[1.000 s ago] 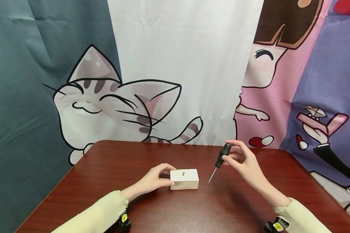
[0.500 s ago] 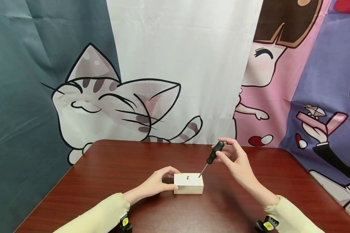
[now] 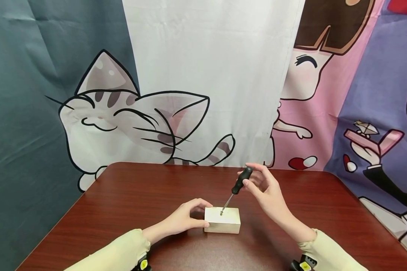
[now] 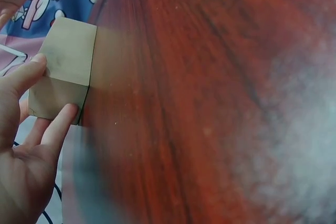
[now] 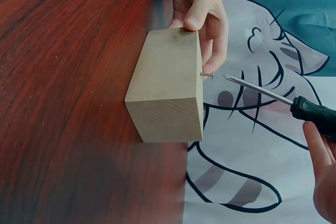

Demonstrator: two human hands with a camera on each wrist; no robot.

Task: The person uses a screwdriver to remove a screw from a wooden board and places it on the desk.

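A pale wooden block lies on the table with a small screw sticking up out of its top face. My left hand grips the block's left end, thumb on the near side and fingers around the end, as the left wrist view also shows on the block. In my right hand is a screwdriver, its black handle pinched between thumb and fingers. The shaft slants down to the left. Seen from the right wrist, the screwdriver's tip is a short gap away from the screw head.
The dark red-brown wooden table has rounded far corners. Behind its far edge hangs a curtain printed with a cartoon cat and figures. A dark cable shows at the lower left of the left wrist view.
The right hand has brought the screwdriver leftward and down, from beside the block to over the screw. The left hand has shifted the block slightly right and nearer.
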